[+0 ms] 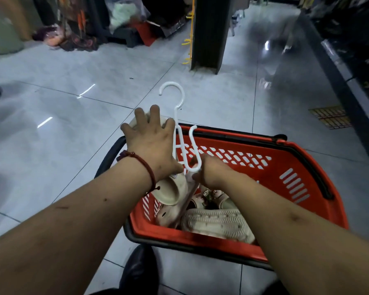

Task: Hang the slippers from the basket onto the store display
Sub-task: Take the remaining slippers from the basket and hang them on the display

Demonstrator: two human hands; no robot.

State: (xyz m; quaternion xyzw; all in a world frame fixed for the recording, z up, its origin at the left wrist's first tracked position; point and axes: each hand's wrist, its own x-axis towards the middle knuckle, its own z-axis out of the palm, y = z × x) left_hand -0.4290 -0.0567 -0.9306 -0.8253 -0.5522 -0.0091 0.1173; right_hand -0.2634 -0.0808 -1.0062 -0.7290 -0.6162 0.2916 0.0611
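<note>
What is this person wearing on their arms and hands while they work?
Very little. Both forearms are bare, with no sleeves in view, and neither the left hand nor the right hand has a glove or a visible ring. The only item is a dark red cord bracelet with a small knot or bead, on the left wrist. The right wrist is bare.

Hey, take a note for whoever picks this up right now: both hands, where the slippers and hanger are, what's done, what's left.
Left hand grips a beige slipper above the red basket.
Right hand pinches the bottom of the white hanger beside that slipper.
More slippers lie in the basket, on the floor.
The yellow display hooks are ahead.
Done: one slipper lifted.
Left: seat it on the hanger, hang it, repeat.
</note>
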